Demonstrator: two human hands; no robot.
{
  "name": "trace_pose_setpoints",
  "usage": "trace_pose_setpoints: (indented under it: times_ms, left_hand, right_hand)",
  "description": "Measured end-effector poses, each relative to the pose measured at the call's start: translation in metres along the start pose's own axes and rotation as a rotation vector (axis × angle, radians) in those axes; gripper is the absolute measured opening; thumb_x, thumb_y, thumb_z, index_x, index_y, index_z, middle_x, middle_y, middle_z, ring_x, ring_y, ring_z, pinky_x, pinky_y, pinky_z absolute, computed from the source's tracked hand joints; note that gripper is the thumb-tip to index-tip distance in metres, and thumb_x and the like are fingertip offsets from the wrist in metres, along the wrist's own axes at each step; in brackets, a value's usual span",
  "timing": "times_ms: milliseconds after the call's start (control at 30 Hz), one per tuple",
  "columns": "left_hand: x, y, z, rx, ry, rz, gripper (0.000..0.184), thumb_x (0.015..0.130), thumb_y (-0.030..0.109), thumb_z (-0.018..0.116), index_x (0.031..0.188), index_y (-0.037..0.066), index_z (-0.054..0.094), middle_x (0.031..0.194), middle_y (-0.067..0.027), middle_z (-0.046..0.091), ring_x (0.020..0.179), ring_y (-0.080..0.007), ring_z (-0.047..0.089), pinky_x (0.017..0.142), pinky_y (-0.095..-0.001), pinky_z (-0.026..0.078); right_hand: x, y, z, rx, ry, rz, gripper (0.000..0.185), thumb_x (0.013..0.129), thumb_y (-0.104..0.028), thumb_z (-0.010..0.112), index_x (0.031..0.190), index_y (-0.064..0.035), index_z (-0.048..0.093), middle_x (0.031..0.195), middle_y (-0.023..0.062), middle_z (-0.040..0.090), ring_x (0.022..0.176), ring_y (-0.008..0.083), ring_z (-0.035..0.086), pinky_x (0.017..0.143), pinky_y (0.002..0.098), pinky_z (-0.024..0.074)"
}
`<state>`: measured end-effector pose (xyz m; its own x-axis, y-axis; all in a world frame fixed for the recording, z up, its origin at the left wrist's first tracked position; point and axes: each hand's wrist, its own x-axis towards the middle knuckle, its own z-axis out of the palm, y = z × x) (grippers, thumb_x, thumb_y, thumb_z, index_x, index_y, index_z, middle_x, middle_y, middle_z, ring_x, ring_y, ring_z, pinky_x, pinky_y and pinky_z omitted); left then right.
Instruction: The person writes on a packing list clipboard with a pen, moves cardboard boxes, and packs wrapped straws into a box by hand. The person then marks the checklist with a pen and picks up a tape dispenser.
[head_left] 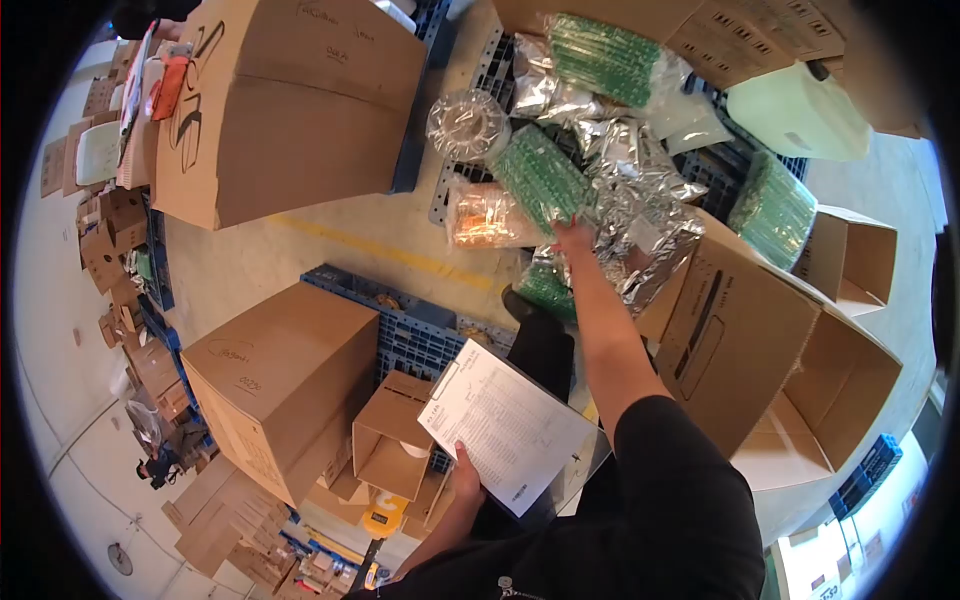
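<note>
Warehouse floor [240,270] shows between large cartons [300,150] at left. My left hand [466,482] grips a printed sheet [505,425], face up, probably for easy reading, leaving my right hand [574,240] free to touch the green pack [540,178] beside silver bags [640,180]; whether it clenches, I cannot tell.

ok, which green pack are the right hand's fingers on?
The green pack beside the clear round roll; the right hand has its fingers at that pack's near end. The others: one farther out, one by the pale jug, one by the shoe.
</note>
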<state>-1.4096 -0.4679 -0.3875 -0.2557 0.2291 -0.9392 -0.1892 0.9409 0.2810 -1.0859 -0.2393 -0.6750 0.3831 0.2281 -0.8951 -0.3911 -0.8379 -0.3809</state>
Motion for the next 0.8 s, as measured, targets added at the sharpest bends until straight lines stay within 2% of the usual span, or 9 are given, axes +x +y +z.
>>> trace_pose_setpoints:
  times_ms: [33, 133, 267, 400, 467, 600, 667, 700, 800]
  left_hand:
    - [0.003, 0.004, -0.003, 0.009, 0.013, -0.01, 0.064, 0.087, 0.049, 0.033, 0.126, -0.002, 0.028, 0.121, -0.0164, 0.045, 0.107, -0.0287, 0.047, 0.09, -0.0393, 0.038]
    - [0.003, 0.016, 0.001, 0.002, 0.076, -0.069, 0.061, 0.088, 0.046, 0.033, 0.125, -0.002, 0.029, 0.12, -0.0164, 0.045, 0.107, -0.0284, 0.047, 0.09, -0.0393, 0.039]
    - [-0.004, 0.032, 0.015, 0.023, -0.012, -0.061, 0.064, 0.088, 0.048, 0.034, 0.125, -0.004, 0.029, 0.118, -0.0162, 0.047, 0.103, -0.028, 0.051, 0.087, -0.0365, 0.042]
    - [0.005, 0.038, 0.02, 0.079, -0.072, 0.002, 0.06, 0.088, 0.046, 0.035, 0.124, -0.002, 0.031, 0.118, -0.0159, 0.047, 0.102, -0.0287, 0.051, 0.085, -0.0388, 0.043]
    - [0.009, 0.038, 0.019, 0.185, -0.04, 0.065, 0.06, 0.088, 0.047, 0.033, 0.124, -0.001, 0.032, 0.12, -0.0161, 0.046, 0.103, -0.0296, 0.051, 0.086, -0.0408, 0.044]
    - [-0.024, 0.062, 0.046, 0.232, -0.122, 0.064, 0.059, 0.089, 0.047, 0.031, 0.125, 0.0, 0.032, 0.122, -0.0143, 0.045, 0.106, -0.0296, 0.049, 0.089, -0.0413, 0.041]
    - [-0.04, 0.067, 0.064, 0.169, -0.251, 0.114, 0.061, 0.088, 0.048, 0.032, 0.125, 0.0, 0.032, 0.122, -0.0137, 0.046, 0.105, -0.0286, 0.05, 0.089, -0.0393, 0.041]
    - [-0.058, 0.073, 0.082, 0.145, -0.314, 0.134, 0.063, 0.088, 0.049, 0.033, 0.125, -0.001, 0.033, 0.121, -0.0138, 0.046, 0.104, -0.0279, 0.051, 0.087, -0.0373, 0.042]
    - [-0.104, 0.081, 0.139, 0.111, -0.53, 0.193, 0.065, 0.087, 0.052, 0.03, 0.13, 0.004, 0.027, 0.128, -0.0115, 0.039, 0.111, -0.0278, 0.044, 0.093, -0.0388, 0.037]
  right_hand:
    - [0.006, 0.003, 0.008, 0.0, -0.003, 0.018, 0.052, 0.067, -0.03, 0.071, 0.096, 0.0082, 0.051, 0.075, 0.0156, 0.057, 0.066, 0.0277, 0.061, 0.049, 0.0365, 0.0492]
    - [-0.003, 0.009, 0.009, -0.378, 0.332, -0.436, 0.033, 0.074, -0.034, 0.06, 0.072, -0.0018, 0.058, 0.065, 0.0167, 0.059, 0.063, 0.0321, 0.058, 0.058, 0.0397, 0.0426]
    - [-0.06, -0.025, -0.01, -0.059, 0.276, -0.586, 0.022, 0.075, -0.025, 0.059, 0.077, -0.0032, 0.059, 0.063, 0.0129, 0.057, 0.057, 0.0257, 0.055, 0.055, 0.0345, 0.0411]
    - [-0.154, -0.09, -0.062, 0.085, -0.077, -0.717, 0.02, 0.079, -0.02, 0.053, 0.083, -0.0017, 0.06, 0.067, 0.0136, 0.055, 0.057, 0.0241, 0.051, 0.059, 0.0305, 0.0423]
    - [-0.258, -0.133, -0.126, -0.251, -0.07, -1.02, 0.02, 0.079, -0.021, 0.055, 0.079, -0.0012, 0.058, 0.09, 0.0154, 0.056, 0.068, 0.0223, 0.052, 0.064, 0.0288, 0.0417]
    - [-0.42, -0.134, -0.283, -0.081, -0.032, -1.101, 0.02, 0.08, -0.017, 0.055, 0.073, 0.0004, 0.05, 0.12, 0.017, 0.045, 0.088, 0.0236, 0.051, 0.073, 0.0304, 0.0401]
    - [-0.453, -0.102, -0.361, 0.425, -0.174, -1.084, 0.019, 0.081, -0.017, 0.054, 0.074, -0.0009, 0.047, 0.124, 0.0153, 0.043, 0.088, 0.0209, 0.051, 0.074, 0.0321, 0.0404]
    - [-0.474, -0.082, -0.414, 0.385, -0.169, -0.967, 0.016, 0.082, -0.016, 0.054, 0.075, -0.0029, 0.048, 0.126, 0.0146, 0.042, 0.091, 0.018, 0.05, 0.078, 0.0324, 0.0407]
    - [-0.519, -0.02, -0.532, 0.727, 0.245, -0.742, 0.017, 0.071, -0.02, 0.05, 0.08, -0.0052, 0.05, 0.09, 0.0083, 0.055, 0.079, 0.0134, 0.052, 0.072, 0.0283, 0.0432]
